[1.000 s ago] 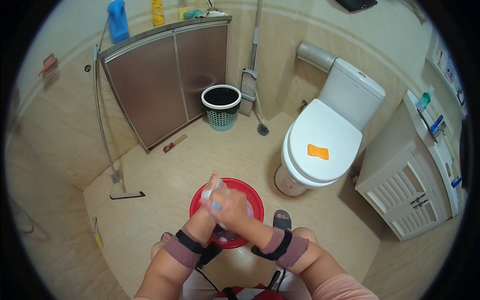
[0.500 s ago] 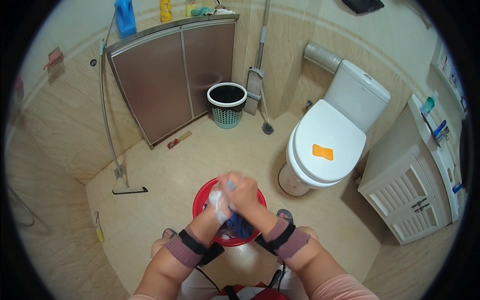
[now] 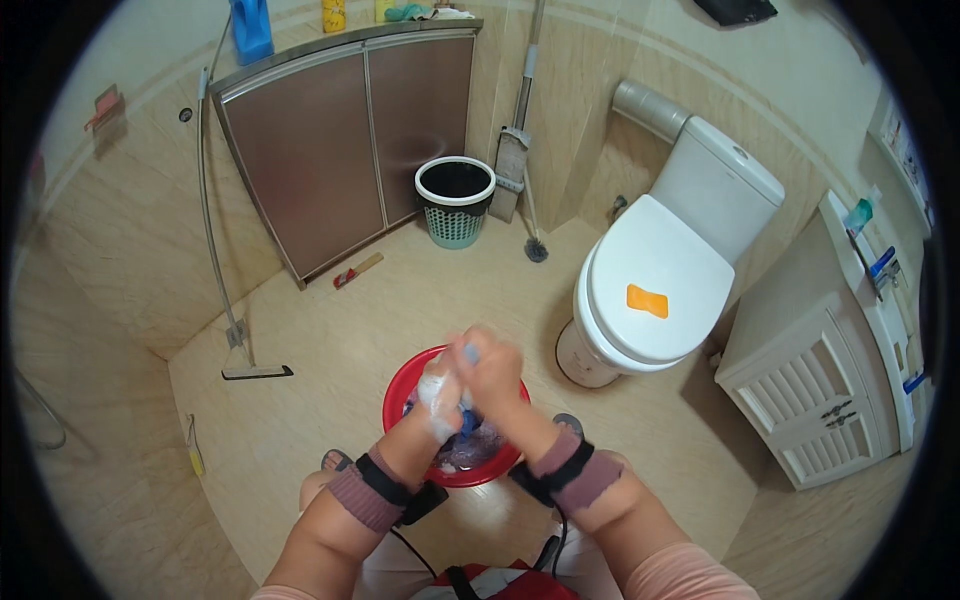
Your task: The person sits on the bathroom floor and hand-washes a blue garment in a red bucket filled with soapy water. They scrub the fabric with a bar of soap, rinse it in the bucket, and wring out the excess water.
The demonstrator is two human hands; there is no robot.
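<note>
Currently | left hand (image 3: 440, 392), lathered, pressed to right hand (image 3: 492, 376) above red plastic basin (image 3: 397, 393) | fingers curled, motion-blurred; cannot tell whether they pinch the pale-blue patch (image 3: 471, 353) among them | wet blue cloth (image 3: 467, 426) in basin, down and bodyward from fingers, neither hand clearly nearer; bunched, long axis unclear

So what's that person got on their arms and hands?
Mauve knitted cuffs circle both forearms, with black straps around them and dark blocks alongside. Thin black cables show below. A pink sleeve covers the right upper arm. The left hand and right hand wear no gloves.
</note>
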